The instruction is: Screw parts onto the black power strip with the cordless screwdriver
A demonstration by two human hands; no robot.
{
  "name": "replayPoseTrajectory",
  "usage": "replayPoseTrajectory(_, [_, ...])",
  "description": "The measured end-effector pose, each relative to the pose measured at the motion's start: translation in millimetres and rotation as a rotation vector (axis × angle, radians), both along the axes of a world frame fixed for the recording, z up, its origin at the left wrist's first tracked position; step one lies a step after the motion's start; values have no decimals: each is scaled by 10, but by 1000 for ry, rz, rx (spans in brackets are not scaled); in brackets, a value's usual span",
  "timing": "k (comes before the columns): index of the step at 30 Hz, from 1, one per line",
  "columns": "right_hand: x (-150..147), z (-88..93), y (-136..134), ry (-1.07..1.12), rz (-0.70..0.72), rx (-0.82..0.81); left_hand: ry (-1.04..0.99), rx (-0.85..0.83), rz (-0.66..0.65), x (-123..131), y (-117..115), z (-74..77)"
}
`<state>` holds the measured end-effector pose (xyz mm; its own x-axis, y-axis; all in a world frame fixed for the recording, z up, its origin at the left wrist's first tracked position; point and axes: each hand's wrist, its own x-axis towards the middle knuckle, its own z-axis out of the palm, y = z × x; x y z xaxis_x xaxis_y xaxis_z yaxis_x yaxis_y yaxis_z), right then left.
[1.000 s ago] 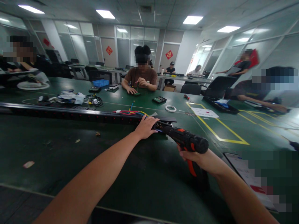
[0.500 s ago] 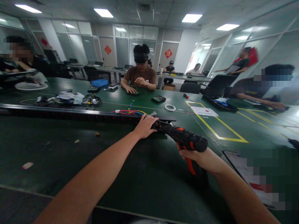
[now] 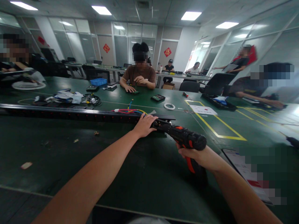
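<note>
A long black power strip (image 3: 93, 117), dotted with red along its near side, lies across the table from the left. My left hand (image 3: 144, 125) is closed over its right end, fingers across the top and thumb on the near side. Red, yellow and blue wires (image 3: 130, 110) come out just beyond that hand. My right hand (image 3: 195, 154) grips the handle of a black and orange cordless screwdriver (image 3: 187, 137). Its nose points left into the strip's end, beside my left fingers. The very tip is too small to make out.
Small brass pieces (image 3: 96, 133) lie near the strip. Beyond it are a cable bundle (image 3: 70, 97), a blue basket (image 3: 98, 81) and a white tape roll (image 3: 169, 106). A phone (image 3: 245, 177) lies at right. A co-worker (image 3: 139, 73) sits opposite.
The view has shifted very slightly. Both hands, the screwdriver and the power strip keep the same positions relative to one another.
</note>
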<state>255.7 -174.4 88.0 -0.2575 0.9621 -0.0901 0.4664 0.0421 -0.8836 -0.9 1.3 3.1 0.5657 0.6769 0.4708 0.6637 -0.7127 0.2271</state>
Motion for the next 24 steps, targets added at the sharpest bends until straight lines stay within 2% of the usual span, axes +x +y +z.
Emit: replayPoseTrajectory(24, [-5,3,12,-6,12,-7,7,0,-2,-5,13,-31])
